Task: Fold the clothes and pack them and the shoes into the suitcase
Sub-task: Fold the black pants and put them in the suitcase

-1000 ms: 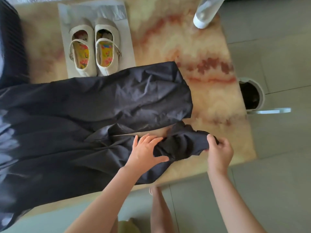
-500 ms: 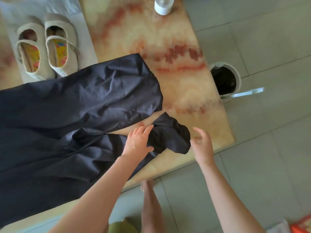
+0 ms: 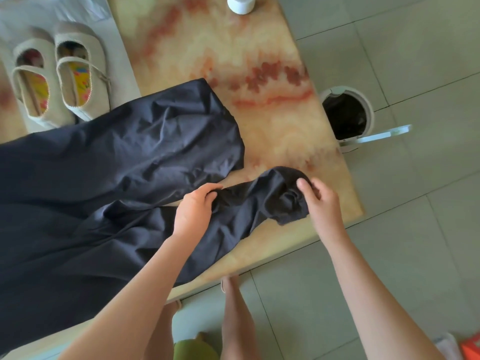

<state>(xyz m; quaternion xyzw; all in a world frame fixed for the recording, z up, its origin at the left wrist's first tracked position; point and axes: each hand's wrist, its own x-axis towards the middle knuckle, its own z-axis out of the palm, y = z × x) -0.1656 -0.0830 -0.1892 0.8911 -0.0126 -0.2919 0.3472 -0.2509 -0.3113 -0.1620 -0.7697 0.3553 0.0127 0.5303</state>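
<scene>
A pair of black trousers (image 3: 109, 165) lies spread across the marble-patterned table (image 3: 259, 105), legs pointing right. The near leg is bunched and twisted at its end. My left hand (image 3: 194, 209) grips the fabric of that leg partway along. My right hand (image 3: 319, 201) pinches the crumpled cuff end close to the table's right front corner. A pair of cream strap shoes (image 3: 57, 79) with flowered insoles stands on a white sheet (image 3: 122, 58) at the back left. No suitcase is in view.
A white bottle base (image 3: 240, 3) stands at the table's far edge. On the tiled floor to the right sits a round white bin (image 3: 368, 113) with its lid open. My legs stand at the table's front edge.
My right hand, free of the cloth half a second ago, now holds the cuff end of the near leg. My left hand has closed on the fabric. The view shifted slightly.
</scene>
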